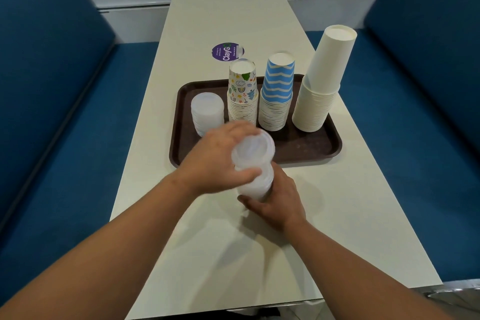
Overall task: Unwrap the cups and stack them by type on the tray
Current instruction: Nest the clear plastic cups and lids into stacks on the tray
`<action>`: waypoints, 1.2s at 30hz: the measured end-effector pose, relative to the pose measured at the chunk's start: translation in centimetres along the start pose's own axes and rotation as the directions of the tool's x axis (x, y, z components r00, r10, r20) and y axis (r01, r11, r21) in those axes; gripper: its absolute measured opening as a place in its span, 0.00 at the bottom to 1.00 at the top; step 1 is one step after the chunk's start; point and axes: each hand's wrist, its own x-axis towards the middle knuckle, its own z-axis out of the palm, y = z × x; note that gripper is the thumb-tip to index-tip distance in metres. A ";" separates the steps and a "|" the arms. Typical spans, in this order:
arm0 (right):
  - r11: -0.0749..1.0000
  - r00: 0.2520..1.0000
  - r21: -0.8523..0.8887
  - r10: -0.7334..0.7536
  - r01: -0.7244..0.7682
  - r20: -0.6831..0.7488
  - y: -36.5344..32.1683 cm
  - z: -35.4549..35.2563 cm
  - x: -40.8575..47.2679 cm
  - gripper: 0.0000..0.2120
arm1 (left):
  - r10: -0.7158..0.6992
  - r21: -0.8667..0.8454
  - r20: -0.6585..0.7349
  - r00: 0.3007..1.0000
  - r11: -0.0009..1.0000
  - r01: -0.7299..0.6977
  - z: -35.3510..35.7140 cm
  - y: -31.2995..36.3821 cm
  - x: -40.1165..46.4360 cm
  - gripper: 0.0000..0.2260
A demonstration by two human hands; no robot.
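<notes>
A cream table [259, 228] carries a brown tray [306, 148]. On the tray, left to right, stand a clear plastic stack [207, 112], a doodle-print cup stack [242, 93], a blue-striped cup stack [276, 93] and a plain white cup stack [320, 80]. Just in front of the tray, a held clear stack [253, 166] is gripped up top by the left hand [220, 161], fingers curled round it, and at its base by the right hand [275, 200], likewise wrapped.

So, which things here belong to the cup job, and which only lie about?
Job:
clear cups in hand
clear stack
patterned stack
blue striped stack
white stack
tray
left hand
right hand

Lying about:
purple sticker
</notes>
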 end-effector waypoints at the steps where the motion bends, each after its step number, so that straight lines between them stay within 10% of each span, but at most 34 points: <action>1: 1.000 1.000 0.010 -0.015 0.015 -0.009 0.1 0.0 0.0 0.40 | -0.014 -0.041 -0.082 0.997 0.999 0.011 -0.6 -0.3 0.3 0.29; 8: 0.998 0.997 0.062 -0.019 0.023 -0.074 0.1 0.2 -0.5 0.38 | -0.440 0.100 -0.217 0.871 0.878 0.468 -3.8 -5.6 4.2 0.32; 36: 0.998 0.997 0.053 -0.009 0.013 -0.076 0.5 0.5 -0.5 0.38 | -0.478 0.386 0.001 0.878 0.811 0.441 -2.8 -9.9 8.8 0.28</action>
